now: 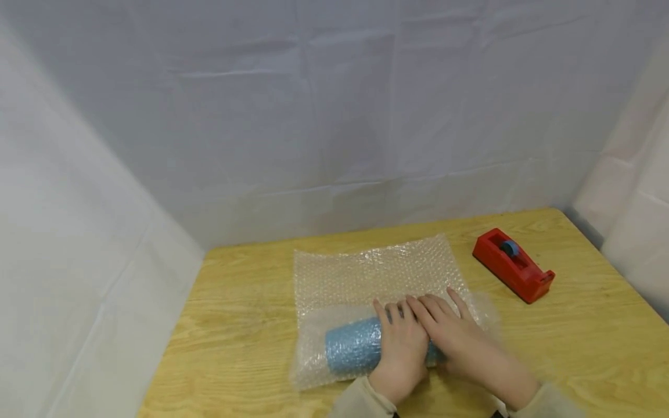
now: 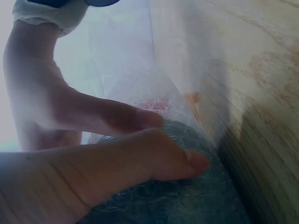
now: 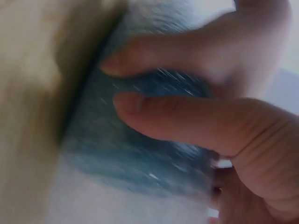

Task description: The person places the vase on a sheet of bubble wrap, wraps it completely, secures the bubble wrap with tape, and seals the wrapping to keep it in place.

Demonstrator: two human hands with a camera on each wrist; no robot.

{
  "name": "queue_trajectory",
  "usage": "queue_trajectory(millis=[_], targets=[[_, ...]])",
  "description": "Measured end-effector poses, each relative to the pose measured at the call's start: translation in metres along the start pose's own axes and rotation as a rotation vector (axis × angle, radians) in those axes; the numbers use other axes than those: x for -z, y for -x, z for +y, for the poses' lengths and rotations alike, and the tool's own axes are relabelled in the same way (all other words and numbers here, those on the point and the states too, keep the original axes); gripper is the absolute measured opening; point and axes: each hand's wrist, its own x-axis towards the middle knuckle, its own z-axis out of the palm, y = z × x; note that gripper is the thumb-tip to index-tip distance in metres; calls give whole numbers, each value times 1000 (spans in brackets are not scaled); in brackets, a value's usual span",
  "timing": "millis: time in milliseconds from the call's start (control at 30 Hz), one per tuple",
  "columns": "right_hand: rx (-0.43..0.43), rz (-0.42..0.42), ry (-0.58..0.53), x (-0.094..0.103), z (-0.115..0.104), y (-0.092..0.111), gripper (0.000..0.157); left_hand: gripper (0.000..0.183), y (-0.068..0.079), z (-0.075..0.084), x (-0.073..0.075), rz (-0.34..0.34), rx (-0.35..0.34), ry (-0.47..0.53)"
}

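Note:
A blue tapered cylinder [image 1: 347,348], cup-like in shape, lies on its side under a layer of bubble wrap [image 1: 366,273]. My left hand [image 1: 402,348] grips the wrapped cylinder around its middle, fingers over the top. Right beside it, my right hand [image 1: 455,337] holds the right part the same way, its fingers overlapping the left ones. Both wrist views show the thumbs, the left thumb [image 2: 173,163] and the right thumb [image 3: 159,116], pressed against the near side of the wrapped cylinder. The hands hide its right end in the head view.
The unrolled part of the bubble wrap spreads flat behind the hands on the wooden table [image 1: 235,325]. A red tape dispenser [image 1: 496,267] with a small blue roll [image 1: 509,248] stands at the back right. White sheeting [image 1: 340,116] hangs behind the table and at both sides.

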Motion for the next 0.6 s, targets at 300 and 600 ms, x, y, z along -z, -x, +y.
queue_trajectory(millis=[300, 600], targets=[[-85, 56, -10, -14, 0, 1, 121, 108, -3, 7, 3, -30, 72, -38], [-77, 119, 52, -16, 3, -4, 101, 101, -5, 0, -3, 26, 77, -2]])
